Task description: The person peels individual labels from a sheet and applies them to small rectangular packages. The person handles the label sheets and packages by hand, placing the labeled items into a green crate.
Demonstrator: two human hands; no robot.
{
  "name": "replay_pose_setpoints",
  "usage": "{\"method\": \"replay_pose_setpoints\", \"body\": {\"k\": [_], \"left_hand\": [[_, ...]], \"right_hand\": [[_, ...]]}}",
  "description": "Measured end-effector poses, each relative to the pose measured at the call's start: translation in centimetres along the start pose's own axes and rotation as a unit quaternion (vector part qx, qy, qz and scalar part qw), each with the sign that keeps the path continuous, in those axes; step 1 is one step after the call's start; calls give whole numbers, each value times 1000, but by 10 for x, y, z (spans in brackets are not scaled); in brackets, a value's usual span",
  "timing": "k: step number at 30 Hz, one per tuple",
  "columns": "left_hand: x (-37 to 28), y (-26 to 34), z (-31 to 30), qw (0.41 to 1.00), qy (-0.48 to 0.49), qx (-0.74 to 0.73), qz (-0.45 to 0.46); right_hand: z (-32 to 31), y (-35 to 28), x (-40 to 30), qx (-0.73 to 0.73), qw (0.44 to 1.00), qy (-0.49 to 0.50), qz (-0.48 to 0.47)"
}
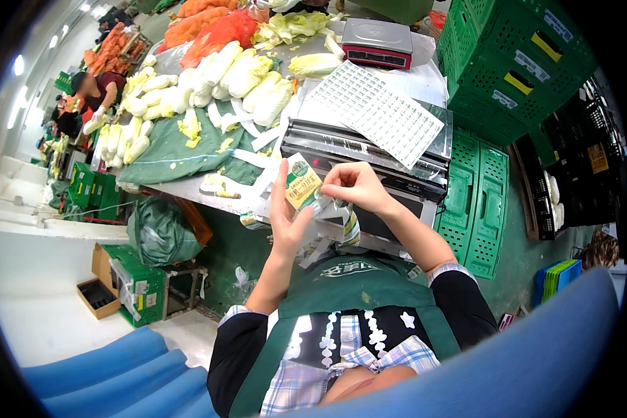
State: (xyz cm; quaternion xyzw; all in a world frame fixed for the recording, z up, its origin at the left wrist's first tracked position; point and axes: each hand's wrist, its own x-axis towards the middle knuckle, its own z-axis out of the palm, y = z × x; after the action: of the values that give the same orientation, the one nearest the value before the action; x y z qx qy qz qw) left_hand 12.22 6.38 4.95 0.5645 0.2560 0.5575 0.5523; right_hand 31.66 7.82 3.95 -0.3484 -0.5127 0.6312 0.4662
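Note:
My left hand (pixel 286 224) holds a printed yellow-and-green label (pixel 302 184) upright between spread fingers and thumb. My right hand (pixel 359 187) pinches at the label's right edge, thumb against fingertips. From beneath the hands hangs a curled strip of similar labels (pixel 351 231), partly hidden. Just beyond is a black wrapping machine (pixel 366 149) with a small red light. Across its top lie white sheets of small stickers (pixel 379 109). Napa cabbages (pixel 266 99) are heaped on the table to the left of the machine.
A digital scale (pixel 377 42) sits at the back of the table. Green crates (pixel 517 57) are stacked on the right, with more crates (pixel 473 204) below. A green cloth (pixel 172 151) covers the table's left part. Further left, a co-worker (pixel 102 91) handles cabbage.

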Motion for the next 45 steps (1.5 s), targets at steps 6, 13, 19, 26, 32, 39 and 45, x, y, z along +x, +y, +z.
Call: {"method": "replay_pose_setpoints", "body": {"k": [6,13,19,26,32,39,45], "left_hand": [[-7,-10,-9,993,59,98,-13],[-7,-32,-31,990,-42,132,-24],[5,-36,-72,986,132,88,-55],[5,-32,-80,989,83,57,-104],[19,-13,-89,991,-26,45,-123],[56,4,-41,899,-164,-374,-160],[1,0,12,954,-213,-144,-155]], "right_hand": [[17,-3,1,-263,963,34,-52],[2,5,28,37,992,109,45],[39,41,-30,-328,906,251,-88],[90,110,-54,-488,815,311,34],[66,92,-64,-448,847,281,61],[21,82,-60,197,959,-135,151],[8,94,-87,346,913,-91,194]]}}
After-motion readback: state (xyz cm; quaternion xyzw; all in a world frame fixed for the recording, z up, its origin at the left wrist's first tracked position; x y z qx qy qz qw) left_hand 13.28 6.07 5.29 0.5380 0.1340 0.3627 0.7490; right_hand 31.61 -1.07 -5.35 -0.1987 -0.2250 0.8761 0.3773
